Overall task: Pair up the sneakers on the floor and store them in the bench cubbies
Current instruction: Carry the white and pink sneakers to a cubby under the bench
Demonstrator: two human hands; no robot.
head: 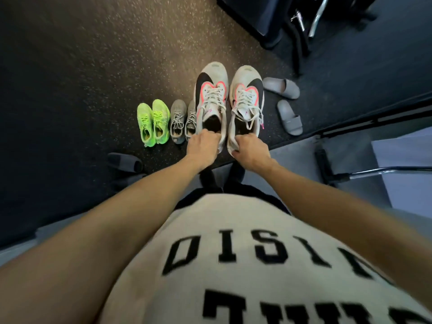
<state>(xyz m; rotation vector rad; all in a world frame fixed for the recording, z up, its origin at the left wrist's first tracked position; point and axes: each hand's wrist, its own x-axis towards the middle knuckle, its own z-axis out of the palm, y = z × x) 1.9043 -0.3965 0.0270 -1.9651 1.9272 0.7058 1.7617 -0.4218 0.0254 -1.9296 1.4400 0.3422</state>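
Looking down past our shirt (245,253), we see the shoes lined up on the dark speckled floor (81,66). Farthest left of the row sit the neon green sneakers (153,122), side by side with toes pointing away from us. Just right of them stand the small grey sneakers (182,121), also paired, the right one partly hidden behind what we hold. A dark slipper (125,161) lies alone, nearer and to the left.

Next comes our left hand (202,148), fingers curled tight around the heel collar of the left white sneaker (211,99). Just right of it, our right hand (251,150) pinches the heel of the right white sneaker (246,101) in the same closed grip. Both arms reach straight forward, wrists close together, and the two white shoes hang parallel, toes far from us; they seem lifted above the floor, though we cannot be sure.

Further right, two grey slides (286,104) lie loose and skewed on the floor.

We judge that pairing is largely done and we are on the carrying step with the white pair. The bench cubbies are not in view, so the next move calls for turning to find them, keeping both heels gripped and the shoes level, then sliding the pair into one cubby together.
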